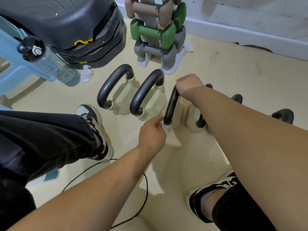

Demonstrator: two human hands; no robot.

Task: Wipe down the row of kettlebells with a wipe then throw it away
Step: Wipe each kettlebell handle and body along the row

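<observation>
A row of cream kettlebells with black handles stands on the floor. The first kettlebell [116, 90] and second kettlebell [148, 97] are at the left. My right hand [190, 85] grips the top of the third kettlebell's handle [171, 107]. My left hand [152, 132] pinches a white wipe [166, 130] against the lower end of that handle. More kettlebells [281, 115] continue to the right, partly hidden behind my right forearm.
A dumbbell rack [156, 34] stands behind the row. A crumpled tissue [86, 74] lies by a dark stacked step platform [66, 27]. A water bottle [50, 62] rests on a blue stool. A black cable [145, 194] runs across the floor between my shoes.
</observation>
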